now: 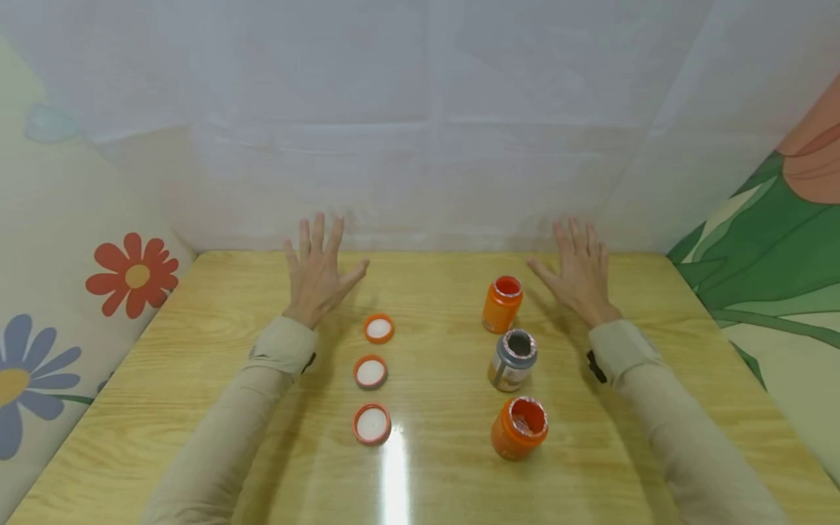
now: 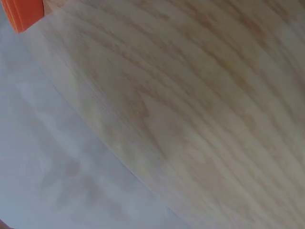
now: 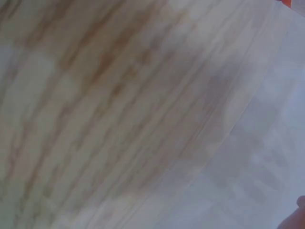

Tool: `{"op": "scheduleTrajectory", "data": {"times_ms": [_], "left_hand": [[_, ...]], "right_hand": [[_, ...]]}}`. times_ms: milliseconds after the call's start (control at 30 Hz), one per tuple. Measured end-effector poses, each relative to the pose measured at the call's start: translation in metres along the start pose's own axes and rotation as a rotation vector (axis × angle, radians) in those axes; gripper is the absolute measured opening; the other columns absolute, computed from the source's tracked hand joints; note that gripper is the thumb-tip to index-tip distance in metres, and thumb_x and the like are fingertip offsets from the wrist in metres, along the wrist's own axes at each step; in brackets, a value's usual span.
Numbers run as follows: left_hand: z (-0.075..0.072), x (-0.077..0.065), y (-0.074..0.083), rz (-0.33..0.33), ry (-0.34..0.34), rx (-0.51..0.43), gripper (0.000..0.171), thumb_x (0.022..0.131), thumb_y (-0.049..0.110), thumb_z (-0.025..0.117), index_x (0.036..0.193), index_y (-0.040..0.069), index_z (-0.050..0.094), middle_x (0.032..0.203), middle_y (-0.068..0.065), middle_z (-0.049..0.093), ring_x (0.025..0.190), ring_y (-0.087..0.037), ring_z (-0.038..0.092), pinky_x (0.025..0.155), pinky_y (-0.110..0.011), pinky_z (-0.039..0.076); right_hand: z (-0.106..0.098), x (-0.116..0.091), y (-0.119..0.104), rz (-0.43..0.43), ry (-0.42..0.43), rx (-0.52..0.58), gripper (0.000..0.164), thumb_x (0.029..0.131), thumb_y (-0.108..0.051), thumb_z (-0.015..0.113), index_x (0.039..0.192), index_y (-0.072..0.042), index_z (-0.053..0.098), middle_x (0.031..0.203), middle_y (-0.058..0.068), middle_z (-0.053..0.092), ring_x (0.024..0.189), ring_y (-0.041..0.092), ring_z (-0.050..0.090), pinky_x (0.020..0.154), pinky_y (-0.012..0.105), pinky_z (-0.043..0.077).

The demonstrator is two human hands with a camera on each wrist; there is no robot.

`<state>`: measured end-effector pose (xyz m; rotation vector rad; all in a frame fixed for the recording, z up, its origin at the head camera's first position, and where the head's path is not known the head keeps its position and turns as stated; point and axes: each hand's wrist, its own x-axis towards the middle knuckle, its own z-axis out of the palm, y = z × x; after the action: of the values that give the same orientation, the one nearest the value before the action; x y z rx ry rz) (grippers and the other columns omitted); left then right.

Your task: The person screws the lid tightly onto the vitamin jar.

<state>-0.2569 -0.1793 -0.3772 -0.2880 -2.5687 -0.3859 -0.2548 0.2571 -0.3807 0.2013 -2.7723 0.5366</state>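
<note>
My left hand is spread with straight fingers over the far left part of the table, holding nothing. My right hand is likewise spread at the far right, also holding nothing. Nearest the left hand lies an orange-rimmed lid, white inside. A second lid and a third lid follow it toward me. Beside the right hand stands an uncapped orange jar. A grey jar with a label and another orange jar stand in line nearer me, both with open mouths.
The wooden table meets a pale hanging sheet along its back edge. Flower-patterned cloth hangs on the left and right sides. An orange edge shows in the left wrist view's corner.
</note>
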Motion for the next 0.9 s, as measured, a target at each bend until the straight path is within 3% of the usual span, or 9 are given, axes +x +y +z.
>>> {"op": "scheduleTrajectory", "data": {"times_ms": [333,900], "left_hand": [[-0.001,-0.005,0.001,0.021,-0.024,-0.036,0.085,0.087,0.052,0.062,0.156,0.017,0.028,0.162,-0.020,0.024,0.149,-0.047,0.020,0.115,-0.072,0.017],[-0.008,-0.016,0.006,0.068,-0.083,-0.066,0.082,0.089,0.050,0.062,0.156,0.017,0.030,0.160,-0.021,0.029,0.147,-0.046,0.025,0.116,-0.069,0.018]], "right_hand": [[-0.001,-0.004,0.001,0.000,-0.016,0.040,0.092,0.093,-0.066,0.048,0.159,-0.012,0.015,0.167,0.018,0.005,0.152,0.045,0.001,0.117,0.071,0.001],[-0.007,-0.015,-0.005,-0.083,-0.008,0.085,0.088,0.093,-0.058,0.056,0.156,-0.005,0.024,0.161,0.026,0.022,0.147,0.052,0.018,0.116,0.071,0.014]]}}
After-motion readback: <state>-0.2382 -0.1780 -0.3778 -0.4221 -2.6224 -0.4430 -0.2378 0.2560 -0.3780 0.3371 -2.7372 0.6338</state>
